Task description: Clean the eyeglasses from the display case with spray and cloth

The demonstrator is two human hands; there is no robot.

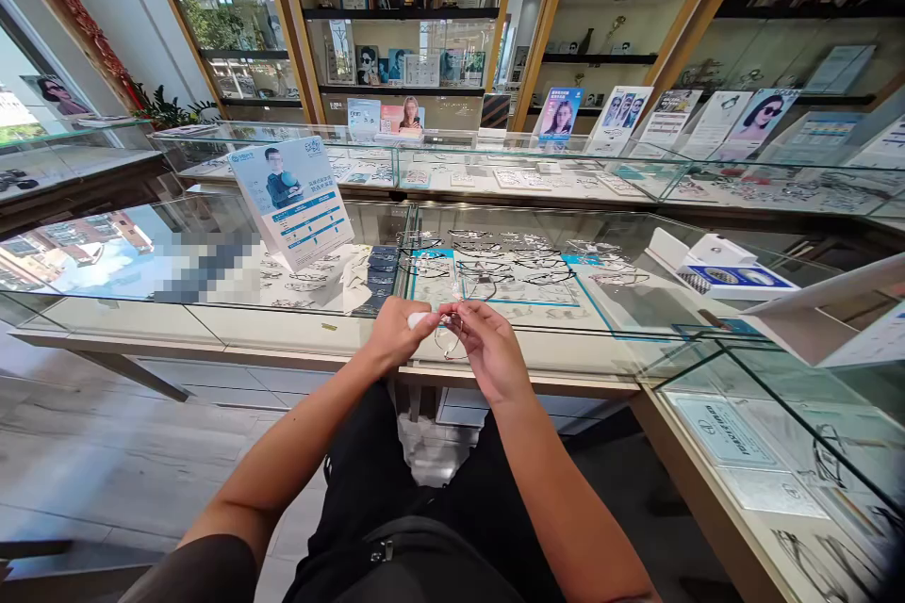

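Both my hands meet in front of me, just before the edge of a glass display counter (495,339). My left hand (396,332) is closed around a small white cloth or wipe (417,319) that sticks out between its fingers. My right hand (487,349) pinches a thin-framed pair of glasses (450,335), whose lens hangs between the two hands. The white cloth touches the frame near its top. Under the glass lie several rows of spectacle frames (495,268).
A blue-and-white advert stand (293,198) leans on the counter at left. A white box and a lens case (721,268) sit at right. Another glass counter (778,452) runs along my right side. Shelves with posters and trophies (403,9) fill the back wall.
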